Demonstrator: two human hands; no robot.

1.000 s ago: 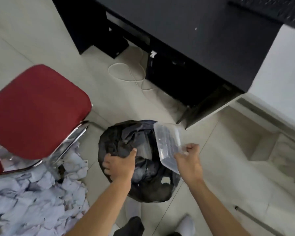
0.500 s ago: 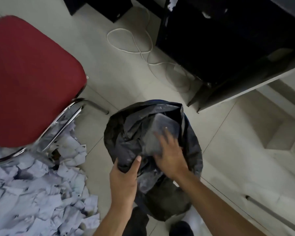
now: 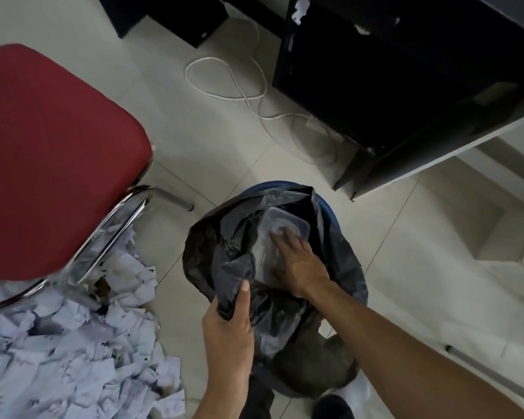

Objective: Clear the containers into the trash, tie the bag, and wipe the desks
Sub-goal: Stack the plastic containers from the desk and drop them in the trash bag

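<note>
A black trash bag (image 3: 224, 252) lines a blue bin (image 3: 330, 213) on the floor in front of me. My left hand (image 3: 229, 325) grips the bag's near rim, thumb up over the plastic. A clear plastic container (image 3: 285, 228) lies inside the bag's mouth. My right hand (image 3: 297, 261) lies flat on the container with its fingers spread, pressing it down into the bag. The bag's lower inside is hidden.
A red-seated chair (image 3: 52, 152) with chrome legs stands at the left, over a heap of torn white paper (image 3: 67, 358). A black desk (image 3: 406, 71) stands behind the bin, with a white cable (image 3: 242, 95) looped on the tile floor.
A second ago my right hand held the container by its edge above the bag. It has since laid the container inside and now presses on it. My left hand kept hold of the rim.
</note>
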